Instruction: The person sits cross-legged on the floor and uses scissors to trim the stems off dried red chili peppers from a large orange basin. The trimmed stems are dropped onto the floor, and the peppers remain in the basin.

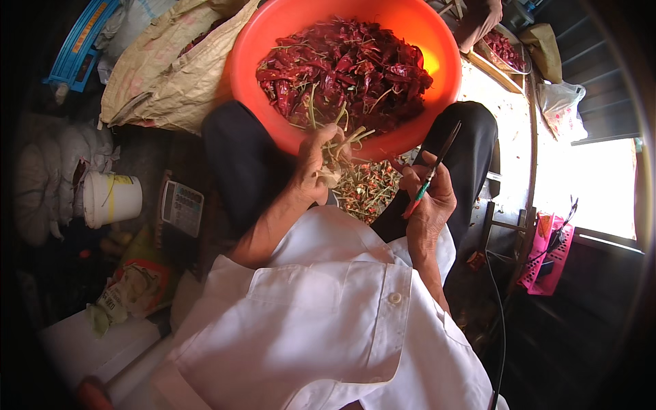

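Observation:
My left hand (pixel 320 166) grips a bunch of pale green chili stems (pixel 343 138) near the front rim of a large red-orange plastic basin (pixel 246 66). A heap of dried red chilies (pixel 348 72), some with stems on, lies in the basin. My right hand (pixel 430 197) holds scissors (pixel 442 151) with green and red wrapping on the handles; the dark blades point up and to the right. A small reddish piece shows by its fingers. Between my knees, below the basin, is a pile of cut stems and bits (pixel 366 189).
An open woven sack (pixel 169 77) with red chilies inside stands left of the basin. A white bucket (pixel 115 199) and a calculator (pixel 182 207) are at the left. Another person's hand (pixel 479 20) is at upper right beside a container of chilies (pixel 501 50). A pink plastic basket (pixel 548 253) is at right.

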The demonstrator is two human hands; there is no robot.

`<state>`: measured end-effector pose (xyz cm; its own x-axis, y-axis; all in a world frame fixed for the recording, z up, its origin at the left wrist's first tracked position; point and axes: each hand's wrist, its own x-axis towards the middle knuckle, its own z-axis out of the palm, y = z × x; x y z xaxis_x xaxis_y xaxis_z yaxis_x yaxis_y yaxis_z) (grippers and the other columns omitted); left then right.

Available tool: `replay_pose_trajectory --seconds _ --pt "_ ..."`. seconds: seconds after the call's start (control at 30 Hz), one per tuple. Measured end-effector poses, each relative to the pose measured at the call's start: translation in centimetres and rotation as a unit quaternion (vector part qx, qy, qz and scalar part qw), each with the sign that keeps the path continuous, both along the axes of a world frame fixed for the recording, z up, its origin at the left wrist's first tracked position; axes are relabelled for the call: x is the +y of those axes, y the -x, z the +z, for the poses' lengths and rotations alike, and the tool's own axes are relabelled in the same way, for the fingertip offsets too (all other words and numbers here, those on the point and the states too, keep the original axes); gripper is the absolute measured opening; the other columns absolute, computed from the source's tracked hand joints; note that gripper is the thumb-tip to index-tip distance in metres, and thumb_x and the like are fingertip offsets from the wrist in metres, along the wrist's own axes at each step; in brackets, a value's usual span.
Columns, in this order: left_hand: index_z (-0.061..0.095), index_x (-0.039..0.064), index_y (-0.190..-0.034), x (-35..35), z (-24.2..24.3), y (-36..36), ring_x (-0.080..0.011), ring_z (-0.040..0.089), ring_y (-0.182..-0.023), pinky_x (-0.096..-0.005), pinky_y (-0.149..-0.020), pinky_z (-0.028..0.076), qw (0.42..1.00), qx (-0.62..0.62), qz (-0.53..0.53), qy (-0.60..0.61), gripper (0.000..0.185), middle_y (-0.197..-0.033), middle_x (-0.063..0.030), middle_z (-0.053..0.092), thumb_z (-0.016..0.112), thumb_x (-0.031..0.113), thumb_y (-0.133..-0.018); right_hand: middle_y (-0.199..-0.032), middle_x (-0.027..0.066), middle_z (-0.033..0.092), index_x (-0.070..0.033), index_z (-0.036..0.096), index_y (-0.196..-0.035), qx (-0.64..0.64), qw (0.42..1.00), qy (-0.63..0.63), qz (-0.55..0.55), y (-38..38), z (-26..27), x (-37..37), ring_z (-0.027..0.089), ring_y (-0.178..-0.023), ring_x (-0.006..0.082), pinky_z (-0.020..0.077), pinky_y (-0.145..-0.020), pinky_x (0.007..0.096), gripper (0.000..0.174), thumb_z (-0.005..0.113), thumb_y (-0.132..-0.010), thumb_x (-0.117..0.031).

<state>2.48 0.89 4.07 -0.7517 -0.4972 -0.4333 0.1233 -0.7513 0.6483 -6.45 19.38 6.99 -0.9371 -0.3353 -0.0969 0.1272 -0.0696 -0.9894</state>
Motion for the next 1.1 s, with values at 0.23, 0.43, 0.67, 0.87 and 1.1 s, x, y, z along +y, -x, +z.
replay_pose_trajectory --seconds 0.23,0.43,0.67,0.87,1.1 --pt "0.061 0.005 -0.103 1.2 -1.4 -1.1 -0.0092 0.057 -0.070 -0.0258 -0.063 0.046 0.953 -0.096 -0.144 0.248 0.036 -0.075 -0.0022 0.059 0.064 0.041 -0.100 -0.089 0.0061 0.072 0.003 0.065 -0.126 0.006 0.999 0.037 -0.028 -0.1 0.1 0.1 0.069 -0.078 0.0124 0.0565 -0.073 0.0276 0.037 0.075 -0.091 -0.001" --pt "0.066 -0.002 -0.104 3.7 -3.2 -0.8 -0.0295 0.065 -0.073 -0.0446 -0.069 0.049 0.756 -0.122 -0.300 0.569 0.035 -0.077 -0.0152 0.063 0.073 0.031 -0.094 -0.092 0.0067 0.073 0.003 0.064 -0.125 0.001 0.998 0.043 -0.035 0.0 -0.1 0.1 0.069 -0.078 0.0127 0.0577 -0.075 0.0277 0.038 0.076 -0.090 0.000" --pt "0.063 0.004 -0.130 4.7 -5.1 -1.0 -0.0359 0.067 -0.107 -0.0429 -0.089 0.052 0.636 -0.083 -0.249 0.725 0.047 -0.118 -0.0184 0.069 0.074 0.030 -0.092 -0.095 0.0076 0.075 0.002 0.064 -0.126 -0.019 0.999 0.041 -0.012 -0.5 0.5 0.0 0.070 -0.085 0.0131 0.0573 -0.079 0.0272 0.038 0.077 -0.090 0.000" --pt "0.056 0.000 -0.141 4.3 -0.9 -0.7 -0.0216 0.066 -0.116 -0.0352 -0.098 0.052 0.895 -0.028 -0.289 0.339 0.046 -0.126 -0.0109 0.070 0.063 0.028 -0.105 -0.104 0.0100 0.076 0.002 0.062 -0.130 0.006 1.000 0.025 0.009 -1.1 -0.8 0.1 0.070 -0.096 0.0140 0.0561 -0.084 0.0278 0.040 0.075 -0.092 0.002" --pt "0.058 -0.004 -0.130 4.4 -0.3 -0.6 -0.0206 0.071 -0.105 -0.0310 -0.094 0.056 0.971 0.038 -0.154 0.180 0.041 -0.117 -0.0136 0.072 0.053 0.031 -0.110 -0.120 0.0072 0.071 0.004 0.062 -0.133 -0.014 0.989 0.086 0.119 -3.3 -2.8 -0.3 0.065 -0.113 0.0151 0.0507 -0.098 0.0289 0.045 0.068 -0.089 0.011"
